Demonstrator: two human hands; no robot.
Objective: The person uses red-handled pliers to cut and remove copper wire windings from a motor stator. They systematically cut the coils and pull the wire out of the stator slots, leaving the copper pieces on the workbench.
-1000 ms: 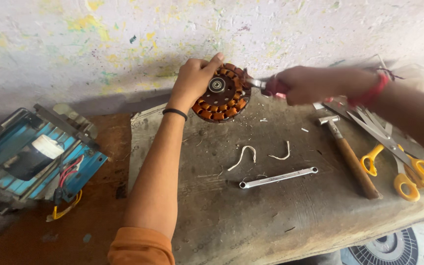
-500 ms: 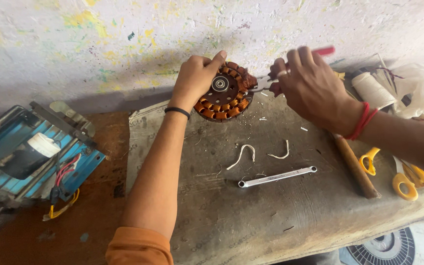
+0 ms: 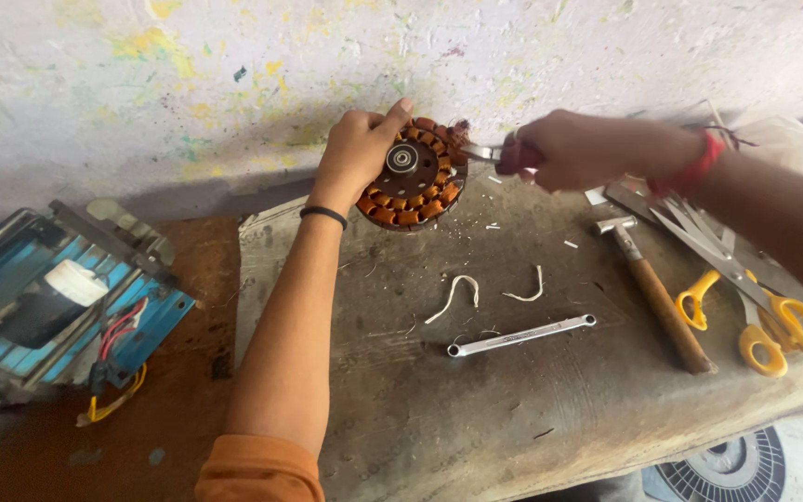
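Pliers (image 3: 483,153) mostly hidden in right hand (image 3: 573,149) — blurred; scissors (image 3: 773,321), fan grille (image 3: 731,472) cut by frame edge.

My left hand (image 3: 355,153) props the copper-wound stator (image 3: 413,173) upright; at its three o'clock, my right hand (image 3: 573,149) grips pliers (image 3: 487,153).

Soft, even daylight fills the spot, casting only a faint shadow under the left hand (image 3: 353,153) and the forearm behind it, while the right hand (image 3: 573,149) looks slightly smeared by motion blur, no harsh glare shows near either, and the outer edges bend a little.
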